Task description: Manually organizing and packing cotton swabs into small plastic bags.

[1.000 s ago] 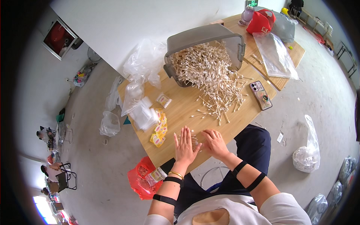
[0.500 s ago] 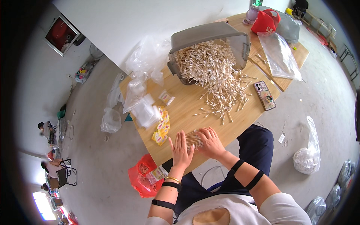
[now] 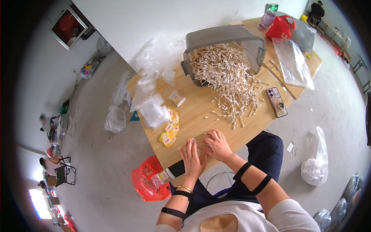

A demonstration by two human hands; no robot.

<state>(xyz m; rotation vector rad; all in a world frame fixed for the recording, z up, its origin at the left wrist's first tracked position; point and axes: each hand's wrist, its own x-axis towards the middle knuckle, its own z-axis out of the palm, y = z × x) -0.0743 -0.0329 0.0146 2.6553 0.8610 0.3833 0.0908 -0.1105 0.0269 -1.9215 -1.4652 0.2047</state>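
A row of cotton swabs [image 3: 200, 144] lies at the table's near edge, between my two hands. My left hand [image 3: 193, 159] presses against the left ends, its fingers stretched out and its thumb apart. Over the right ends curl the fingers of my right hand [image 3: 218, 146], closed on the swabs and hiding part of them. Farther off, a heap of loose cotton swabs [image 3: 235, 92] spills out of a grey plastic bin [image 3: 222, 35] tipped on its side. Yellow printed packets [image 3: 169, 129] fan out beyond my left hand, with a filled small packet [image 3: 177, 98] farther back.
Clear plastic bags [image 3: 152, 115] lie along the table's left side. A phone [image 3: 277, 102] rests at the right edge. Below the near left corner hangs a red plastic bag [image 3: 148, 178]. At the back right stand a red bag [image 3: 281, 28] and a flat clear bag [image 3: 292, 63].
The view has shifted slightly. My right hand's fingers have curled more over the swabs, while my left hand stays against their other ends.
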